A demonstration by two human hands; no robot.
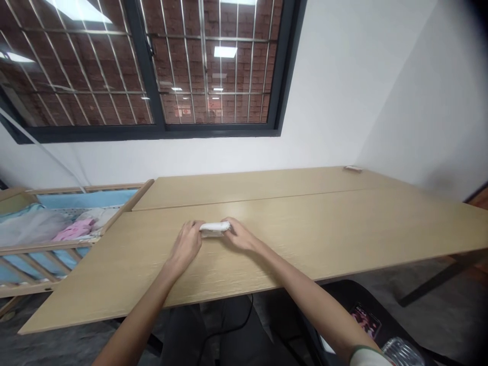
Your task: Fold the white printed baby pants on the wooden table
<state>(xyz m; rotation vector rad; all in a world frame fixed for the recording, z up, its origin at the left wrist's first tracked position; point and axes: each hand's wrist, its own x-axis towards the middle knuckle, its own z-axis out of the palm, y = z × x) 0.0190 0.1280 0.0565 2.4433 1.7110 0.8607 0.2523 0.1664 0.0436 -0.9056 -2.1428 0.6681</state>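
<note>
Between my two hands is a small white bundle, flat and folded, perhaps cloth or paper; its exact kind does not show. My left hand grips its left end, fingers closed. At the right end, my right hand pinches it between thumb and fingers. The bundle is held just over or against the wooden tabletop; I cannot tell whether it touches. Parts of the fingertips are hidden behind it.
A wooden crib with blue lining and a pink cloth adjoins the table's left side. Another small pale flat item lies at the back right. A black chair holds a plastic bottle. Behind is a barred window.
</note>
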